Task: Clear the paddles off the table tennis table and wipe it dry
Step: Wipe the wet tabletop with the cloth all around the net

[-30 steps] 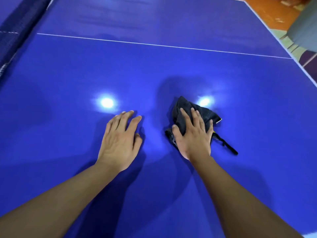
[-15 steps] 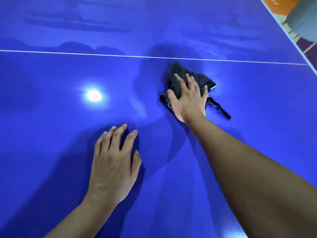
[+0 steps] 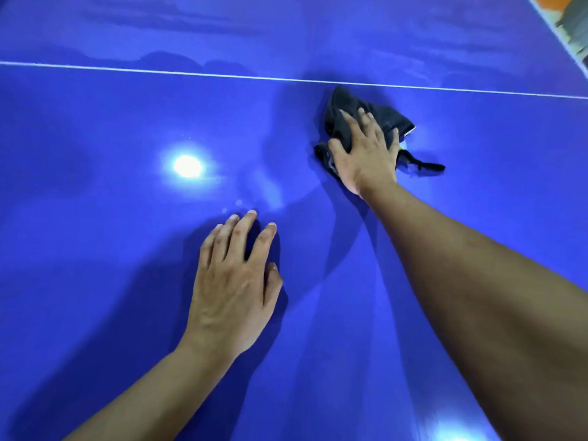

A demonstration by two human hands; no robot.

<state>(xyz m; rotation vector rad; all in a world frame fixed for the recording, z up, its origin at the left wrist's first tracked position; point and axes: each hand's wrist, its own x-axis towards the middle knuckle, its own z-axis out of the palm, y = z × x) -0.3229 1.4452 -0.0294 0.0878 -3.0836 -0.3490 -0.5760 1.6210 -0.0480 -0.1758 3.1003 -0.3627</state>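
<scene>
Black cloth [image 3: 389, 120]: bunched on the blue tabletop [image 3: 95, 233], just short of the white line [image 3: 222, 74]. Its peak points at the line, a thin strap [image 3: 424, 166] trails right, and the long axis runs roughly left-right.
Right hand [image 3: 366, 154]: fingers straight and spread, pressing flat on the cloth.
Left hand [image 3: 232, 281]: fingers flat, slightly spread, on bare tabletop nearer the person, holding nothing.
Tabletop edge [image 3: 555, 27]: far upper right.
Open blue surface: left of the cloth and beyond the line.

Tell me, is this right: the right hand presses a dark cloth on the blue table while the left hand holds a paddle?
Not quite. In the head view the left hand rests open on the table, holding nothing. The right hand does press the dark cloth on it.
</scene>
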